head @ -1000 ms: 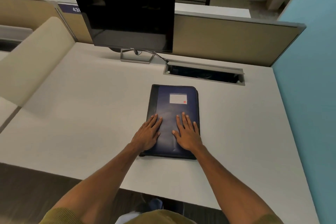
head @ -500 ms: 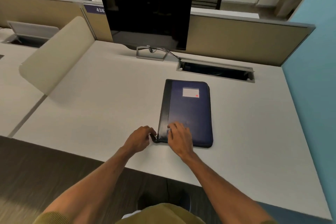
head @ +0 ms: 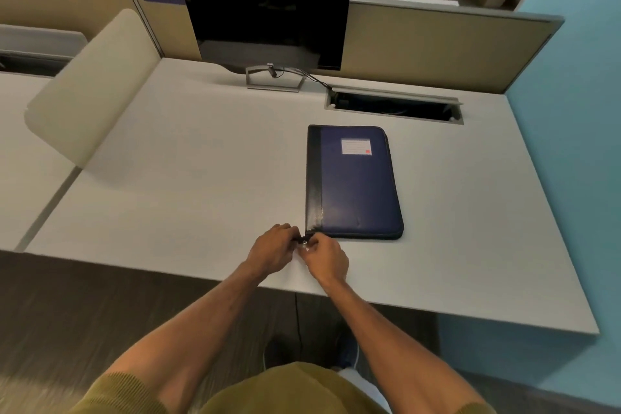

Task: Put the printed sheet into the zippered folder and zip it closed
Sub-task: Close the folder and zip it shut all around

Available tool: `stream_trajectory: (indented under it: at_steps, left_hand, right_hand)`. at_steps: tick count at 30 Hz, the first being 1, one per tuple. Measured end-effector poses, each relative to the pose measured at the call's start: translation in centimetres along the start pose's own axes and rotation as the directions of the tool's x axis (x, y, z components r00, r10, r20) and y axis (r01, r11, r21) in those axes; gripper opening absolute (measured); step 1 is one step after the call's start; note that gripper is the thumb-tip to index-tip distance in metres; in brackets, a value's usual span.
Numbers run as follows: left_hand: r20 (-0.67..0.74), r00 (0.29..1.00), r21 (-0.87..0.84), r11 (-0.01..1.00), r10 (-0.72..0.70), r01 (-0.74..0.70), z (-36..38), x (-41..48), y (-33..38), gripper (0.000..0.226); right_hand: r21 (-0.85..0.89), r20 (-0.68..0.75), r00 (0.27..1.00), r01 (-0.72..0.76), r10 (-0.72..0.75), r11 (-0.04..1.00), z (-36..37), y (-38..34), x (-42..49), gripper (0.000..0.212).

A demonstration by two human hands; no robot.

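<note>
A dark blue zippered folder (head: 356,185) with a black spine strip and a small white label lies closed and flat on the white desk (head: 188,178). Both hands meet at its near left corner. My left hand (head: 274,250) pinches the small black tab at that corner. My right hand (head: 324,257) pinches the metal zipper pull (head: 304,242) right beside it. The printed sheet is not visible.
A black monitor (head: 265,10) on a metal stand sits at the back of the desk, with a cable running to an open cable tray (head: 393,104). Beige partitions border the back and left. A blue wall stands on the right. The desk's front edge is near my hands.
Both hands came off the folder's cover, where they lay flat, and moved to its near left corner, closing on the zipper end. The view shifted back from the desk.
</note>
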State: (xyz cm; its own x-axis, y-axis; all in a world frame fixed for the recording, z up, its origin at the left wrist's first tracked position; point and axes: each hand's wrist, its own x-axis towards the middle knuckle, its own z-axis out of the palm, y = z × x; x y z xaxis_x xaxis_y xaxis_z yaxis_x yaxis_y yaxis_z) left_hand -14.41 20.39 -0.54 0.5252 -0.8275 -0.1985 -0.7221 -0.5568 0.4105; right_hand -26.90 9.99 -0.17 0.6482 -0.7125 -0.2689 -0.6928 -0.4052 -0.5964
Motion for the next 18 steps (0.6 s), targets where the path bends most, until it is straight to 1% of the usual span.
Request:
stream_trajectory:
  at_steps: [3, 8, 13, 16, 18]
  left_hand:
    - [-0.009, 1.0, -0.014, 1.0, -0.008, 0.007, 0.2, -0.1, 0.3, 0.018]
    - [-0.027, 1.0, 0.001, 1.0, 0.007, -0.007, 0.3, -0.2, 0.4, 0.022]
    - [-0.069, 0.998, 0.048, 0.999, -0.002, 0.005, 0.1, -0.2, 0.7, 0.022]
    - [-0.068, 0.997, 0.165, 0.986, 0.03, -0.018, -0.5, 0.4, 0.9, 0.021]
    - [-0.05, 0.997, 0.246, 0.969, 0.051, -0.037, -0.9, 0.8, 1.3, 0.02]
  right_hand:
    - [0.079, 0.001, 0.998, -0.066, 0.066, 0.995, 0.2, -0.2, -0.1, 0.022]
    - [0.081, -0.028, 0.997, -0.063, 0.066, 0.995, 0.6, 0.0, -0.2, 0.012]
    - [-0.014, -0.063, 0.998, 0.018, -0.019, 1.0, 0.9, 0.0, -0.3, 0.013]
    - [-0.106, -0.122, 0.988, 0.08, -0.093, 0.991, 1.0, 0.0, -0.4, 0.016]
    - [-0.145, -0.16, 0.98, 0.092, -0.115, 0.985, 1.0, 0.1, -0.3, 0.018]
